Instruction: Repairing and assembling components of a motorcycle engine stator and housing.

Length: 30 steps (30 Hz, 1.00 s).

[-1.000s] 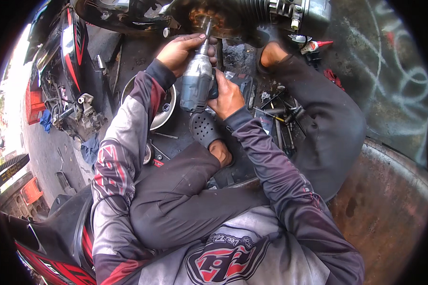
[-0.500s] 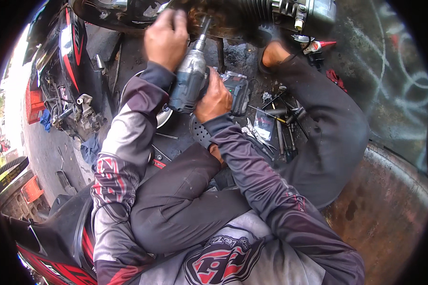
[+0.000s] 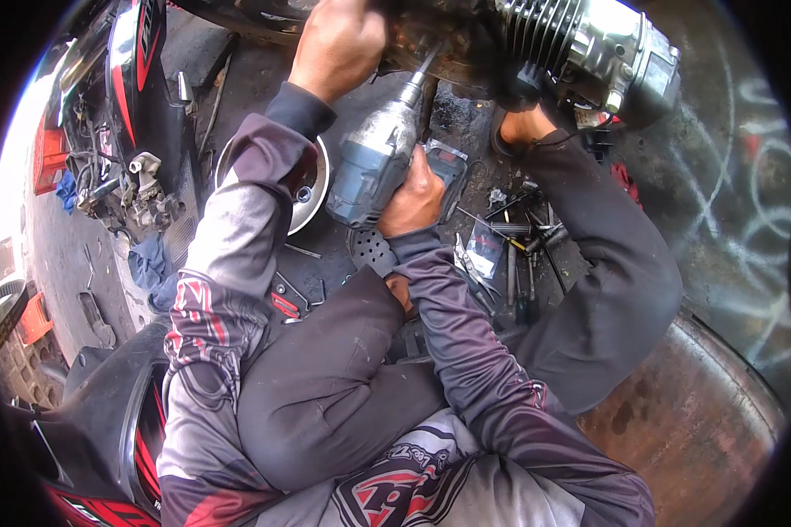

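My right hand [image 3: 416, 195] is wrapped round the handle of a grey cordless impact wrench [image 3: 365, 167], with its battery [image 3: 446, 169] low beside the hand. From its nose a socket with a thin bit [image 3: 426, 63] points up at the dark, greasy engine case [image 3: 409, 35]. Whether the tip is seated there is hard to see. My left hand [image 3: 338, 48] is at the engine, left of the bit, with its back toward me. Its fingers are mostly hidden at the upper edge. To the right are the engine's finned cylinder [image 3: 543, 33] and silver head [image 3: 628, 66].
Several hand tools [image 3: 527, 241] and pliers [image 3: 470, 263] lie on the floor by my right leg. A round metal wheel part [image 3: 312, 198] sits under my left forearm. Black-and-red motorcycle panels [image 3: 136, 61], loose parts [image 3: 145, 180] and a blue rag [image 3: 154, 263] are at left.
The view has shifted, bringing more of the engine into sight. The wrench stays aimed at the engine case in my right hand. My left hand has moved slightly up and right.
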Tool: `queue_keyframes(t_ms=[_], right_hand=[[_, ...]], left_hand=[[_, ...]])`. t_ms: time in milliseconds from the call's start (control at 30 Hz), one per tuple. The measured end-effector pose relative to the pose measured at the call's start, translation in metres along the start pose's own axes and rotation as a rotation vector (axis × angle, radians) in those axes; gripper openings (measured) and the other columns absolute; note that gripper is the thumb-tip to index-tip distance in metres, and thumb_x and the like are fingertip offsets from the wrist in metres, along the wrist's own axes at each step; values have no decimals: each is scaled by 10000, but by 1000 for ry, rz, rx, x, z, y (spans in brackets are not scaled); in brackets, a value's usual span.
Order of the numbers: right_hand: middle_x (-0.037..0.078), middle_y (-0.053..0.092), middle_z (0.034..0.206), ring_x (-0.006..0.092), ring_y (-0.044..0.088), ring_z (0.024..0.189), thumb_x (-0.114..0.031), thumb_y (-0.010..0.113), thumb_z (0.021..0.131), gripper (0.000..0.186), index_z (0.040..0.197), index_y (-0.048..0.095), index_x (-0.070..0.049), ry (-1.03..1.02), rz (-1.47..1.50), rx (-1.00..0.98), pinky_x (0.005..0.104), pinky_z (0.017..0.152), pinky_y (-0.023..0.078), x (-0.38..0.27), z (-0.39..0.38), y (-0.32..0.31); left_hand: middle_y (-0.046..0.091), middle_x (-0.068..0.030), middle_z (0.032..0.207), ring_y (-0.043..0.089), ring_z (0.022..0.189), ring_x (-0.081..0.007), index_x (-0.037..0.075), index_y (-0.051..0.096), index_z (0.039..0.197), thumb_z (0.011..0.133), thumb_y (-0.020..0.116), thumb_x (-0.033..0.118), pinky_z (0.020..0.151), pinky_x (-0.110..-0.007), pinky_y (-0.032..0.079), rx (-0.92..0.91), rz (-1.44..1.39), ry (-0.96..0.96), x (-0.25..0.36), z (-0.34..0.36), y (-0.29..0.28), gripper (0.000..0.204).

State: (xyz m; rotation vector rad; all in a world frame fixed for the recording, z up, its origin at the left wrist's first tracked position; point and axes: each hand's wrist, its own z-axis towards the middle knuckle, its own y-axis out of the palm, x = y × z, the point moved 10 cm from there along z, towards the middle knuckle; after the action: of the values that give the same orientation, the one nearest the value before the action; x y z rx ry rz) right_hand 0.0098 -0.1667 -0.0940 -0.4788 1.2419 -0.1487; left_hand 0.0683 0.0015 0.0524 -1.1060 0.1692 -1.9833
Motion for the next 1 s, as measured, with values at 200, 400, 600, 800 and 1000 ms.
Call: queue_keyframes(t_ms=[200,400,600,800,1000], right_hand=[[275,620,778,476,634,748,-103,634,809,184,934,558,9,-40,-29,-44,511,643,484,-4,6,-5],[264,625,774,471,637,746,-92,636,790,216,969,573,10,-9,16,-11,504,640,488,1,2,-5],[278,631,800,476,632,757,-73,638,773,249,994,585,28,-51,-5,-89,508,643,484,2,8,-2],[283,647,875,477,645,828,-34,634,756,378,1120,547,22,-21,13,-178,488,707,510,1,6,4],[286,654,972,476,642,911,29,611,735,591,1304,452,10,20,21,-157,474,802,513,8,6,3]], left_hand=[[637,-198,1132,621,1106,-288,-10,521,1264,732,360,-95,987,-337,449,-7,-167,-105,-8,-2,3,562],[634,-201,1133,624,1095,-294,-10,518,1268,732,367,-94,986,-339,450,-36,-114,-108,-2,-1,1,563],[626,-217,1149,621,1094,-321,-7,513,1277,731,383,-90,976,-350,458,-23,-89,-66,3,0,2,567],[629,-203,1160,633,1051,-286,11,514,1308,740,406,-77,894,-298,474,-112,-52,-274,-3,-2,0,585],[646,-125,939,617,860,-222,-26,616,1086,917,646,196,793,-338,490,155,225,-266,-7,-58,-5,280]])
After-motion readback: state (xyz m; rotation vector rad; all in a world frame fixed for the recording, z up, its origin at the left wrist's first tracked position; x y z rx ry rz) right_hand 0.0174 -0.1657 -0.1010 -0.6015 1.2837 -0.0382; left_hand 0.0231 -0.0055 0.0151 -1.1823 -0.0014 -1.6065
